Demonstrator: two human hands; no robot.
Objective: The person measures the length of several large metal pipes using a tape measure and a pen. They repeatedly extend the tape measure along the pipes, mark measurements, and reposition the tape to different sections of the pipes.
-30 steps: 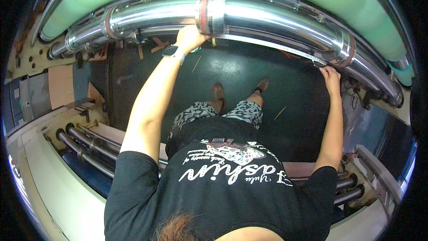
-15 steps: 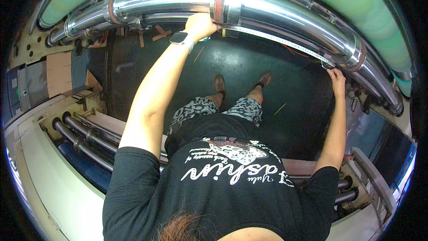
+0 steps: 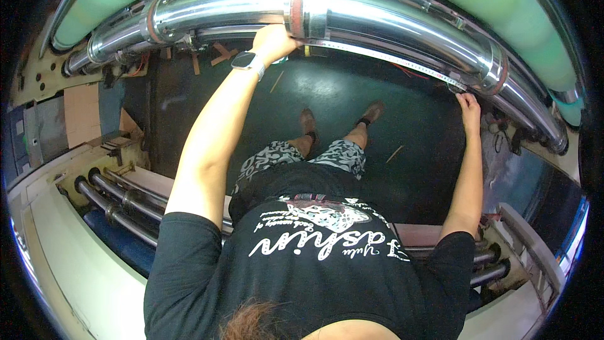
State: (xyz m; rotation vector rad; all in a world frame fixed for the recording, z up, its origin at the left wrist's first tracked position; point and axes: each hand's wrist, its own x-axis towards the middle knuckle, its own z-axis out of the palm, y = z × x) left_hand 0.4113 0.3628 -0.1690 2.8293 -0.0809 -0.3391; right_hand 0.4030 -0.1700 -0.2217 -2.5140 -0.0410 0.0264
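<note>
A white measuring tape [image 3: 377, 55] is stretched out just below a shiny metal roller [image 3: 402, 16], running from hand to hand. My left hand [image 3: 274, 44], with a watch [image 3: 244, 59] on its wrist, is closed at the tape's left end, against the middle ring collar [image 3: 306, 6] with its reddish band. Its fingertips are partly hidden behind the roller. My right hand [image 3: 468, 112] pinches the tape's other end, below the right ring collar [image 3: 496, 69]. A small dark piece shows there, too small to make out.
A large pale green roller [image 3: 535, 19] curves behind the metal one. Left of me are a white machine panel [image 3: 82, 258] and several thin metal bars [image 3: 129, 205]. My feet stand on a dark floor [image 3: 327, 91], where strips of brown tape [image 3: 221, 55] lie further off.
The roller and both hands sit slightly further left in the view. Both hands still hold the stretched tape, and the right fingers have shifted a little at its end.
</note>
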